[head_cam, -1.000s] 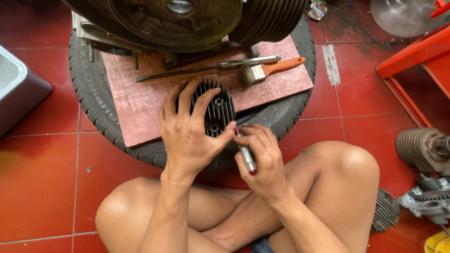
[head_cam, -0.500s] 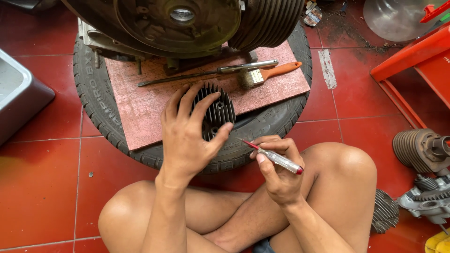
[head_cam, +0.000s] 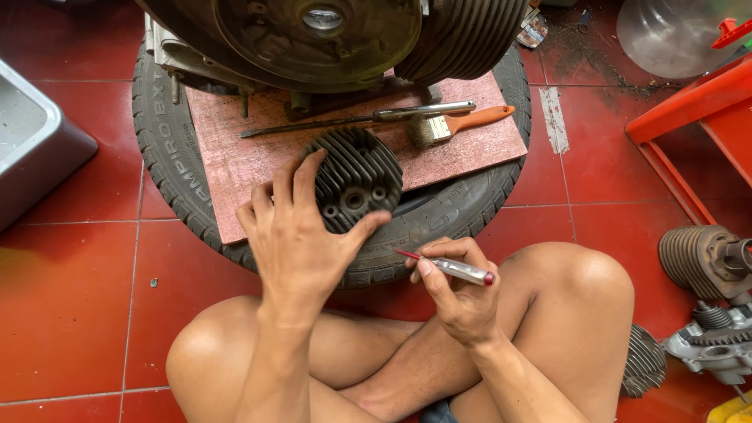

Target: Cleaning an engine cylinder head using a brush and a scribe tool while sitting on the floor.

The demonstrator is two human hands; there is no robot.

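We grip the finned cylinder head (head_cam: 356,184) in our left hand (head_cam: 301,243) over the tyre's (head_cam: 168,157) near edge, right-hand fingers (head_cam: 439,274) pinching a small screwdriver (head_cam: 450,269), seemingly mid-cleaning; next, tip must meet fins.

A glossy red tiled floor (head_cam: 70,313) carries everything here. On it, toward the far side, lies a black rubber tyre (head_cam: 168,168) flat on its side, and a worn pinkish wooden board (head_cam: 235,160) rests across the tyre's top. A large dirty metal engine block with ribbed cooling fins (head_cam: 329,35) stands on the far part of the board. Nearer on the board lie a long dark screwdriver with a silver handle (head_cam: 360,120) and, just right of it, an orange-handled paintbrush (head_cam: 458,125). At the left a grey metal tray (head_cam: 35,149) sits on the tiles. At the right stand an orange metal frame (head_cam: 689,117) and, nearer, a grey finned engine cylinder (head_cam: 697,258).
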